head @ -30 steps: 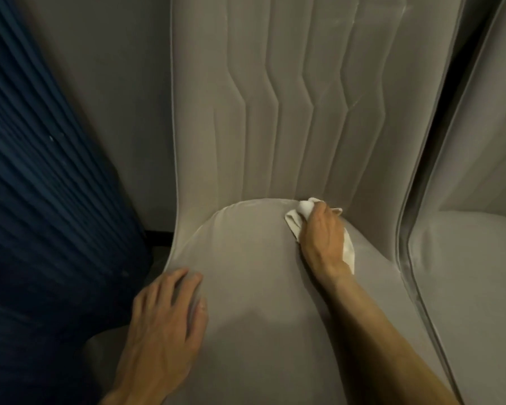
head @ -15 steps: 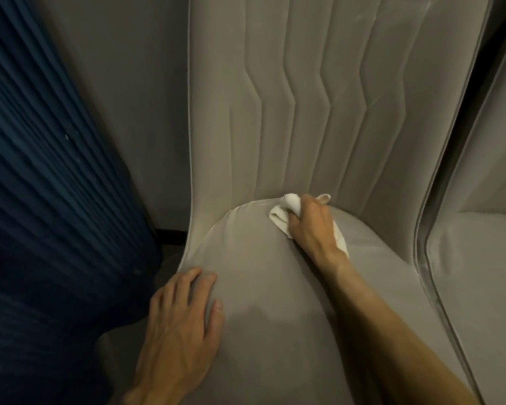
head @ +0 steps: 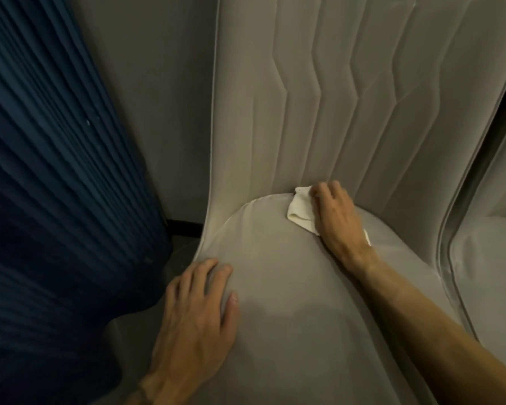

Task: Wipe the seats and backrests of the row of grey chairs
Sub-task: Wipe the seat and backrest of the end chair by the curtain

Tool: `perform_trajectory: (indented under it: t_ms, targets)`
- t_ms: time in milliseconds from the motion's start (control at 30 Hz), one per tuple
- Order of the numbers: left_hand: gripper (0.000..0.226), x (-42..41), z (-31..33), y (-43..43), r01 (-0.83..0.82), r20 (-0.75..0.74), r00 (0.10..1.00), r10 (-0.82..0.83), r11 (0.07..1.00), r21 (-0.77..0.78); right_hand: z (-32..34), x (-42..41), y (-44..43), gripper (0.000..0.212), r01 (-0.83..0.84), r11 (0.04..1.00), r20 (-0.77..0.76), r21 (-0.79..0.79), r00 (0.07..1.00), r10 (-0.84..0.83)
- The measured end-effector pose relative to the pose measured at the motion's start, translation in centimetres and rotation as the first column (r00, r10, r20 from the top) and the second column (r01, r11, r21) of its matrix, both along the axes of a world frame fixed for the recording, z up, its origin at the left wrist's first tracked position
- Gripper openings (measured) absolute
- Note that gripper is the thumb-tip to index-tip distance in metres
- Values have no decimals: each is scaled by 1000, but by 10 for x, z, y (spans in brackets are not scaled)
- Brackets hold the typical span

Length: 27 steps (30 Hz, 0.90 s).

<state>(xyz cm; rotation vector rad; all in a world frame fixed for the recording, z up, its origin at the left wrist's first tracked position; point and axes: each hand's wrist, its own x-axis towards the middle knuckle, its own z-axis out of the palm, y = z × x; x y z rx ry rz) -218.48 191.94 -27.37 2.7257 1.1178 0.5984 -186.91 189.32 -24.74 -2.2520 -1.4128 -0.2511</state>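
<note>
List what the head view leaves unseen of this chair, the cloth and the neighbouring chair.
All in the head view:
Cloth: mostly covered by the right hand.
Backrest: top cut off by the upper edge.
Seat: front cut off by the lower edge.
Next chair: mostly cut off by the right edge.

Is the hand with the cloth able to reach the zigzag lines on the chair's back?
Probably yes. The right hand holds the white cloth where the seat meets the backrest, and nothing blocks the way up.
</note>
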Motion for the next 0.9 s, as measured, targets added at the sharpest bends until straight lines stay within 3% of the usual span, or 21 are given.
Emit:
perform_trajectory:
  t_ms: [67,100,200,300,433,567,700,800,900]
  targets:
    - [45,0,1,0,-5,-9,1000,5,1000,-4,-2,1,1,25,154,988,-30,-6,988,-154]
    - [45,0,1,0,-9,-15,1000,9,1000,-5,-3,-2,4,34,224,974,25,-33,974,-223]
    - [45,0,2,-1,-17,-26,1000,16,1000,-11,-1,-13,19,46,303,942,118,-143,950,-288]
    - [45,0,4,-1,-23,-26,999,23,999,-26,0,-23,38,35,239,960,47,-148,971,-235]
    - [46,-1,5,-1,-15,-30,999,15,1000,-21,0,-38,45,30,-7,994,30,-105,1000,10]
    - [46,-3,2,-1,-15,-18,1000,15,1000,-1,2,-9,30,33,127,981,82,-146,990,-116]
    - [44,1,2,-1,-31,-3,1000,31,1000,-6,0,-23,38,20,197,980,82,-5,977,-196]
    - [45,1,2,0,-28,-28,999,28,1000,-13,0,-53,65,25,50,996,-45,-80,998,-54]
    - [47,-1,2,-1,-25,-32,999,25,1000,-12,3,-48,62,30,-124,985,-51,-124,992,118]
